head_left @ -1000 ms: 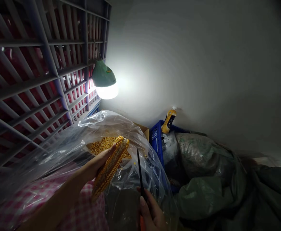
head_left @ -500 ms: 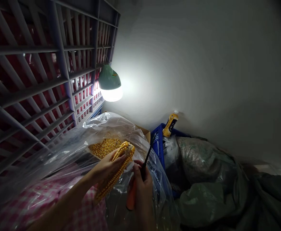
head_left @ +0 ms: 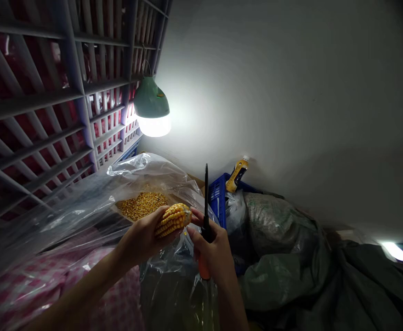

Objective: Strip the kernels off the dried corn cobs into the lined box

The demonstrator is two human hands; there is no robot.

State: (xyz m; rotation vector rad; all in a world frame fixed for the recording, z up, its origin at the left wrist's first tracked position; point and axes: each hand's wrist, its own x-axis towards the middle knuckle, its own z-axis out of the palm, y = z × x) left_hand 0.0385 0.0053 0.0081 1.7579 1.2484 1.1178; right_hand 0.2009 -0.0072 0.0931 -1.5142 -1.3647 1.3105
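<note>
My left hand (head_left: 152, 232) is wrapped round a yellow corn cob (head_left: 174, 219), whose tip points right toward the other hand. In my right hand (head_left: 212, 243) is a screwdriver (head_left: 206, 197) with an orange and black handle, its dark shaft pointing up. The right fingertips reach the tip of the cob. Below and behind the hands lies a clear plastic bag (head_left: 146, 165), spread open. Loose corn kernels (head_left: 144, 204) lie in a heap inside it, just beyond my left hand.
A slatted plastic crate (head_left: 80, 92) rises on the left, with a lit green lamp (head_left: 151, 103) hanging from it. A blue crate (head_left: 218, 197) with a yellow bottle (head_left: 237, 174) stands by the wall. Stuffed sacks (head_left: 273, 223) lie right; pink checked cloth (head_left: 94, 280) is at lower left.
The cob has turned to point more toward the right hand. My right hand has risen and moved closer to the cob's tip, and the screwdriver now stands nearly upright. The view has shifted slightly.
</note>
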